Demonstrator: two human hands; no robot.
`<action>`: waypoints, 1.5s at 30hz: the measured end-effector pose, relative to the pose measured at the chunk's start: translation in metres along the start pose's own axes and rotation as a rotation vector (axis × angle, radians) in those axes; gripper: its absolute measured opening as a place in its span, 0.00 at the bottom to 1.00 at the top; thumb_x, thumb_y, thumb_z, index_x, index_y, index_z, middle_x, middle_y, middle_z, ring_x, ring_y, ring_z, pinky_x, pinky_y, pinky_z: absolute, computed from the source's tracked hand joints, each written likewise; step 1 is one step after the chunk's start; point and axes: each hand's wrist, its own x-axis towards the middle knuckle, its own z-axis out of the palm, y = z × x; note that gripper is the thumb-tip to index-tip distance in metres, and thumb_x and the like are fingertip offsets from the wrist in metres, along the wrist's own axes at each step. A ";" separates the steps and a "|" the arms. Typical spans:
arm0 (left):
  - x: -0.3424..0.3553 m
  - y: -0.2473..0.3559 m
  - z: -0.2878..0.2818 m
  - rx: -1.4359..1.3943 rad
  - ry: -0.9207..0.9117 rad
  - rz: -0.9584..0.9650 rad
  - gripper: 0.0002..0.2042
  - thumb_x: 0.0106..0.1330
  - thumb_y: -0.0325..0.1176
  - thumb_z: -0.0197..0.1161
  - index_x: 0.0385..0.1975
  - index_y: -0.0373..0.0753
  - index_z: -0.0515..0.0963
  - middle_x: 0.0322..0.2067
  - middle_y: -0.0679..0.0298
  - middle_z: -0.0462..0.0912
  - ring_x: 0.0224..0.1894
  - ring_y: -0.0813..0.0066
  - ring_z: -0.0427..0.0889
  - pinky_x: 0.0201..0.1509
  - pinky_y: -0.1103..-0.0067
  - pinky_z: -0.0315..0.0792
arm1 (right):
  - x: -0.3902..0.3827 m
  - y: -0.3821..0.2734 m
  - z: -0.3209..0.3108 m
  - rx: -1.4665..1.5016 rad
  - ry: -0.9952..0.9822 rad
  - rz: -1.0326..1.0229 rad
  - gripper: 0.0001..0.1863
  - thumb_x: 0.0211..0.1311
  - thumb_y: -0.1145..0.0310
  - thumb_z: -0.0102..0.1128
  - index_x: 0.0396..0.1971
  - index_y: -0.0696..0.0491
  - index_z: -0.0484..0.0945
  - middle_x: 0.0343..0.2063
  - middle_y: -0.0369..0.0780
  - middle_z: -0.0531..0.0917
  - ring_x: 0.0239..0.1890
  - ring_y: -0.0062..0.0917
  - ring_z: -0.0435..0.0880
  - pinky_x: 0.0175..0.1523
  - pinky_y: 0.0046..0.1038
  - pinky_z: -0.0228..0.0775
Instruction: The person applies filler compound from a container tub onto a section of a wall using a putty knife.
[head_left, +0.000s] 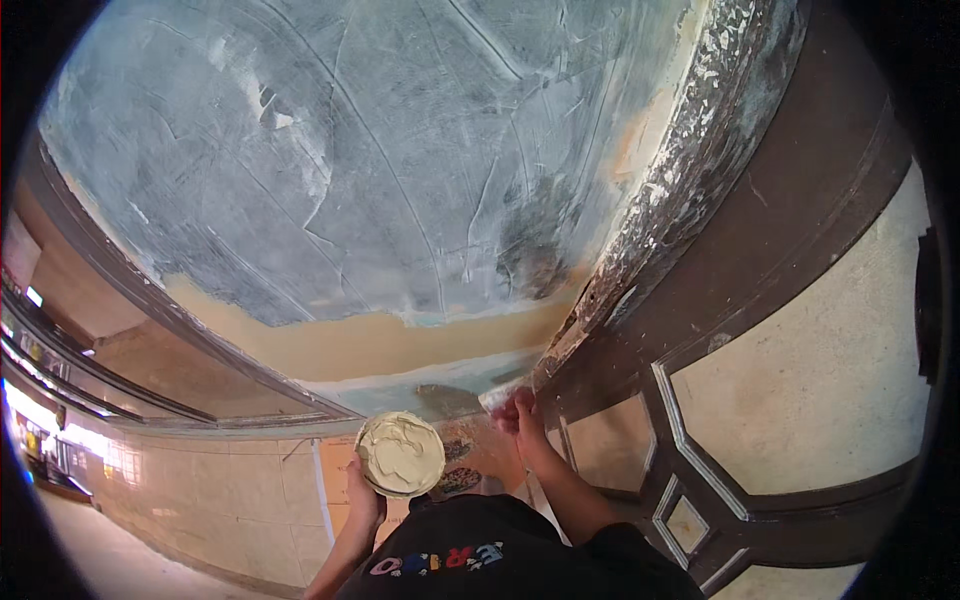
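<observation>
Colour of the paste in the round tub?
The paste is pale cream; head view.

Brown woodwork (780,220) (pale panels (820,350)).

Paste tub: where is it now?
Head view, low and left of centre: the paste tub is in the left hand, by the black shirt.

Pale floor (105,545) at lower left, left hand (364,495) bearing a round container (400,494), cream paste (402,450) inside.
</observation>
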 end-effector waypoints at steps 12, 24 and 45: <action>-0.001 -0.038 0.024 0.009 -0.111 0.054 0.29 0.67 0.54 0.31 0.59 0.38 0.56 0.59 0.57 0.61 0.61 0.62 0.59 0.64 0.69 0.52 | 0.072 -0.004 -0.009 -0.107 -0.035 -0.174 0.13 0.63 0.57 0.49 0.39 0.50 0.64 0.25 0.37 0.73 0.17 0.23 0.77 0.13 0.21 0.65; -0.007 -0.036 0.053 -0.070 -0.055 0.024 0.27 0.67 0.50 0.32 0.56 0.35 0.60 0.55 0.56 0.66 0.58 0.64 0.64 0.62 0.71 0.57 | 0.008 -0.030 -0.018 -0.381 -0.100 -0.002 0.18 0.59 0.61 0.55 0.43 0.51 0.60 0.29 0.39 0.73 0.20 0.27 0.80 0.21 0.24 0.74; -0.019 0.023 -0.074 -0.037 0.074 0.142 0.25 0.68 0.46 0.31 0.56 0.34 0.61 0.55 0.55 0.66 0.58 0.65 0.65 0.62 0.72 0.56 | -0.061 0.010 0.208 -0.172 -0.467 0.094 0.15 0.62 0.61 0.52 0.44 0.52 0.68 0.32 0.38 0.77 0.30 0.24 0.81 0.34 0.23 0.75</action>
